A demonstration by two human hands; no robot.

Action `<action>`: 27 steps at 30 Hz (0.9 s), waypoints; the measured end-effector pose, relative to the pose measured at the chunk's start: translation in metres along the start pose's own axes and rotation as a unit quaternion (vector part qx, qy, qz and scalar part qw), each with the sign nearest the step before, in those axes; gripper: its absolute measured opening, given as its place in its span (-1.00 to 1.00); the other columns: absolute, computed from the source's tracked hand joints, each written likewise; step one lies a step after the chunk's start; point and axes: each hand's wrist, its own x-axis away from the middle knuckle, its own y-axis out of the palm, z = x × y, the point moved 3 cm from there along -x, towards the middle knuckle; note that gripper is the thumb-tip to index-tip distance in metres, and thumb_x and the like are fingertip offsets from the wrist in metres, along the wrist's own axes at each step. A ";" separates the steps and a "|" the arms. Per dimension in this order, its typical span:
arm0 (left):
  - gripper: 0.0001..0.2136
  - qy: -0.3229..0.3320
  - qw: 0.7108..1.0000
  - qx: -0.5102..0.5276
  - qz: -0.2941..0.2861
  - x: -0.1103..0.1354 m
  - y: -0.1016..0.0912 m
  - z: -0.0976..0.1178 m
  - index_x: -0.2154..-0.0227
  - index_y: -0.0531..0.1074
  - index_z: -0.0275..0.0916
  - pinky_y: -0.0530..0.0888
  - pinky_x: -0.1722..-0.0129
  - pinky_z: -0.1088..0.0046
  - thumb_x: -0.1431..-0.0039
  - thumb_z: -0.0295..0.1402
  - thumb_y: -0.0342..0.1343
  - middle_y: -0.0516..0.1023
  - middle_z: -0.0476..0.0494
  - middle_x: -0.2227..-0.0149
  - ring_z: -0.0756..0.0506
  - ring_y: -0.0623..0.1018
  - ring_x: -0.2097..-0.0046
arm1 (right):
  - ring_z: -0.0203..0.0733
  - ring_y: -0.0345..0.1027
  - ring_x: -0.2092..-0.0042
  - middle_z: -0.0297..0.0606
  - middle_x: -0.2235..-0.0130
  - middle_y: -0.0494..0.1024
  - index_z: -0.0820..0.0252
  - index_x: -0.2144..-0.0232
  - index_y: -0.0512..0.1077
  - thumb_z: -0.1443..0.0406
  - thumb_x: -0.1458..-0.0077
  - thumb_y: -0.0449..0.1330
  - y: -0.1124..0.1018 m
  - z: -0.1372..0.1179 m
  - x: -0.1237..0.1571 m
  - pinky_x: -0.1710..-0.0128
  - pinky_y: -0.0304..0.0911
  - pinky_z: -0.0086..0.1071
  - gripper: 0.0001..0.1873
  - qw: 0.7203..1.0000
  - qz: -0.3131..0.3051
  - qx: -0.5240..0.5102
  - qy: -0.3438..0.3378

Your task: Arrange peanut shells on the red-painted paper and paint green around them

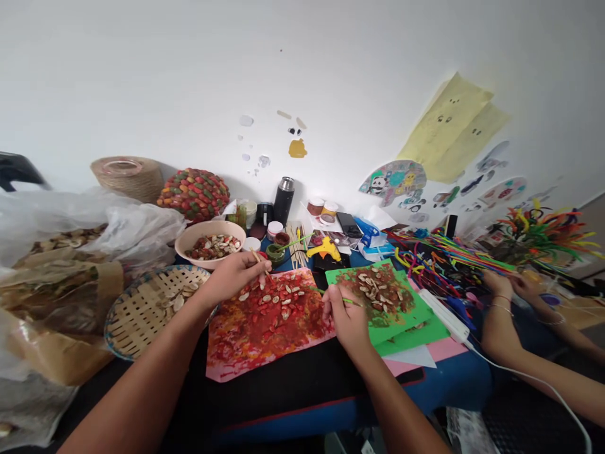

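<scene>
My left hand (242, 272) pinches a thin wooden stick (256, 256) above a red-painted pink sheet (255, 343). At the stick's lower end, a small piece is too small to make out. My right hand (347, 318) is closed round a slim green paintbrush (348, 301) at the sheet's right edge. Red and pale shell-like pieces (286, 301) lie scattered on the sheet. To its right, a green sheet (411, 337) bears brown paint and more pale pieces. Behind my left hand stands a pink bowl (182, 243) of such pieces, and behind the sheet a green paint jar (275, 255).
A woven basket (130, 325) and plastic bags (132, 233) are on the left. A yellow glue gun (326, 250), wooden skewers (297, 249) and a black flask (283, 202) stand or lie behind. A power strip (444, 316) and another person's arms (505, 321) are at right, near coloured pipe cleaners (435, 265).
</scene>
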 end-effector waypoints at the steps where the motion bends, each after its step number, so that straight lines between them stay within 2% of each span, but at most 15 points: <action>1: -0.42 0.003 1.000 -0.001 0.002 0.000 0.000 0.000 0.54 0.60 -0.19 0.44 0.38 0.42 -0.34 0.19 0.08 0.61 -0.11 0.49 -0.07 0.51 0.47 | -0.20 0.37 0.55 -0.40 0.60 0.41 0.09 0.45 0.46 -0.16 -0.51 0.03 0.003 0.002 -0.003 0.43 0.29 -0.36 -0.38 1.000 -0.002 0.004 -0.003; 7: -0.43 0.004 1.000 0.012 0.004 -0.001 -0.003 -0.002 0.51 0.60 -0.19 0.48 0.32 0.44 -0.34 0.19 0.09 0.66 -0.13 0.41 -0.09 0.57 0.38 | -0.19 0.41 0.50 -0.36 0.53 0.47 0.10 0.39 0.51 -0.15 -0.51 0.04 0.027 0.020 -0.006 0.42 0.29 -0.36 -0.39 0.998 -0.057 0.009 0.016; 12: -0.43 -0.004 1.000 0.024 0.010 0.000 -0.004 -0.004 0.51 0.57 -0.20 0.46 0.37 0.48 -0.31 0.22 0.12 0.65 -0.10 0.43 -0.08 0.56 0.38 | -0.21 0.36 0.55 -0.39 0.59 0.43 0.10 0.43 0.50 -0.17 -0.49 0.06 0.033 0.015 0.006 0.47 0.27 -0.38 -0.38 0.994 -0.099 -0.022 0.033; 16: -0.41 -0.008 0.999 0.031 0.017 0.000 -0.004 -0.002 0.52 0.57 -0.20 0.43 0.40 0.46 -0.29 0.25 0.13 0.62 -0.09 0.47 -0.06 0.51 0.44 | -0.21 0.34 0.57 -0.40 0.63 0.40 0.10 0.45 0.49 -0.17 -0.49 0.06 0.022 0.011 0.004 0.46 0.26 -0.38 -0.37 0.996 -0.072 -0.030 0.034; 21: -0.37 -0.001 0.999 0.033 0.035 0.000 -0.006 0.006 0.53 0.58 -0.21 0.41 0.40 0.45 -0.29 0.28 0.10 0.59 -0.08 0.50 -0.06 0.48 0.45 | -0.18 0.36 0.53 -0.38 0.59 0.42 0.10 0.43 0.50 -0.23 -0.46 0.05 0.011 0.028 -0.011 0.43 0.29 -0.35 -0.34 0.999 -0.017 0.013 0.026; 24: -0.36 0.003 0.998 0.037 0.050 0.000 -0.009 0.009 0.54 0.58 -0.22 0.42 0.37 0.44 -0.27 0.29 0.11 0.60 -0.10 0.49 -0.06 0.49 0.44 | -0.17 0.36 0.52 -0.39 0.58 0.42 0.10 0.41 0.52 -0.26 -0.44 0.05 0.014 0.037 -0.016 0.45 0.27 -0.36 -0.33 0.999 -0.019 0.017 0.022; 27: -0.37 -0.002 0.996 0.039 0.075 0.001 -0.017 0.011 0.53 0.57 -0.23 0.41 0.37 0.43 -0.27 0.29 0.13 0.62 -0.12 0.46 -0.06 0.49 0.42 | -0.20 0.35 0.54 -0.41 0.59 0.41 0.10 0.43 0.50 -0.25 -0.44 0.07 0.017 0.034 -0.013 0.47 0.25 -0.38 -0.34 0.999 -0.037 0.006 0.024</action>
